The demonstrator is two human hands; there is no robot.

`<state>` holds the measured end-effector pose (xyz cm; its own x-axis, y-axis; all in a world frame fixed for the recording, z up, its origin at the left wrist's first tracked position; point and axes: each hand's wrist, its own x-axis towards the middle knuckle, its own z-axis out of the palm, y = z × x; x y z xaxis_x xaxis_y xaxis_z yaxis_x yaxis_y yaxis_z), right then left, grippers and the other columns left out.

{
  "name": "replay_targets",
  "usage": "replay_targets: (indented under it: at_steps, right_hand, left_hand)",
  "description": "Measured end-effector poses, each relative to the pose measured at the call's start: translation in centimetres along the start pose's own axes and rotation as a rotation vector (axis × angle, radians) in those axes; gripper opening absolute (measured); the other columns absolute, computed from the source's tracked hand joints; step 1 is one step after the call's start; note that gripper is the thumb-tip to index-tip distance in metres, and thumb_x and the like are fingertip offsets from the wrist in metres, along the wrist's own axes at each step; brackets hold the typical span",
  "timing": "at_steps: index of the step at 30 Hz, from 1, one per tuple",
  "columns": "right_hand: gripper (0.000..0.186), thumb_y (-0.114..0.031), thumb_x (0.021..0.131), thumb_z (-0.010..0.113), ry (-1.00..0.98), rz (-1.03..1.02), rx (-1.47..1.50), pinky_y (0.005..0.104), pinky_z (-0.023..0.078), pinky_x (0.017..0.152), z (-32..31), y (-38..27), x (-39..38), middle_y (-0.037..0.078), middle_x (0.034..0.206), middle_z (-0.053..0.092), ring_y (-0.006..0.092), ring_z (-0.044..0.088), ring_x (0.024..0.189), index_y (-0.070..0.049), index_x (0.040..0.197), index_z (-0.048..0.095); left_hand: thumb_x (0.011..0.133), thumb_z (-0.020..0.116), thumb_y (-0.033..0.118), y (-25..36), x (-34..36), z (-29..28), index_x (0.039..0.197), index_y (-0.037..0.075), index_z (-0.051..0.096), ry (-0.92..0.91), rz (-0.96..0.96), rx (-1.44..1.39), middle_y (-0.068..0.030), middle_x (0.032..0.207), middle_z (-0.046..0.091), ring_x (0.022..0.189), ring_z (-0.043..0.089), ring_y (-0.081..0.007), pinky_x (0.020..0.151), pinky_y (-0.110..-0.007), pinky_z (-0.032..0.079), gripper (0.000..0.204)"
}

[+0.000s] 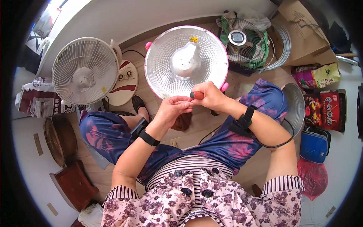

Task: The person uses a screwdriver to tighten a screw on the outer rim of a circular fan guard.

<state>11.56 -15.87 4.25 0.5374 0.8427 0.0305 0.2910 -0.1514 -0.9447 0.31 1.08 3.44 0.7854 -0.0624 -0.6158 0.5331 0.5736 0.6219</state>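
Note:
My right hand (213,97) is closed round a screwdriver with a stubby orange-red handle (197,95), whose dark end faces up; its shaft is hidden. Just to the left, my left hand (174,109) has its thumb and fingers pinched together, and the fingertips meet the right hand. What the left fingers hold, if anything, is too small to make out. Both hands are above the near edge of a round dish heater (166,45) with a dimpled silver bowl, a silver centre cover and a pink rim. Pink knobs stick out at its sides.
A white caged fan heater (85,72) on a round base (124,89) stands at the left. Behind right are a dark wire fan guard (247,38), a wire coil (283,49) and cardboard (302,30). A metal basin (295,109) and packages (325,109) lie at the right.

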Motion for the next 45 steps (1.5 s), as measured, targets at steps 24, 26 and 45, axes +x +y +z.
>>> replay_targets:
  at_steps: [24, 26, 45]
  right_hand:
    - [0.006, 0.0, 0.085, 0.063, 0.153, 0.113, 0.213, 0.0261, 0.051, 0.079, -2.9, 0.7, 0.7, 0.005, 0.083, 0.067, 0.0114, 0.064, 0.083, 0.004, 0.09, 0.063]
    - [0.007, -0.003, 0.085, 0.064, 0.26, 0.085, 0.155, 0.0229, 0.049, 0.068, -3.9, 0.6, 0.6, 0.003, 0.081, 0.067, 0.0079, 0.061, 0.074, 0.002, 0.09, 0.066]
    - [0.013, -0.011, 0.078, 0.074, 0.627, 0.068, 0.11, 0.0238, 0.05, 0.07, -6.4, 1.5, -0.3, 0.002, 0.079, 0.069, 0.0072, 0.062, 0.073, 0.0, 0.085, 0.071]
  left_hand:
    - [0.091, 0.061, 0.008, -0.6, 1.3, -1.9, 0.101, -0.005, 0.061, 0.172, 0.122, -0.136, -0.0135, 0.099, 0.066, 0.087, 0.065, -0.0173, 0.072, -0.026, 0.055, 0.016]
    - [0.092, 0.06, 0.008, -0.2, 0.9, -1.3, 0.102, -0.005, 0.061, 0.215, 0.114, -0.124, -0.0139, 0.1, 0.066, 0.087, 0.065, -0.0179, 0.072, -0.026, 0.056, 0.017]
    - [0.086, 0.061, -0.002, -4.2, 2.2, -0.3, 0.103, -0.007, 0.066, 0.17, 0.268, 0.358, -0.0108, 0.088, 0.068, 0.076, 0.066, -0.014, 0.069, -0.024, 0.056, 0.018]
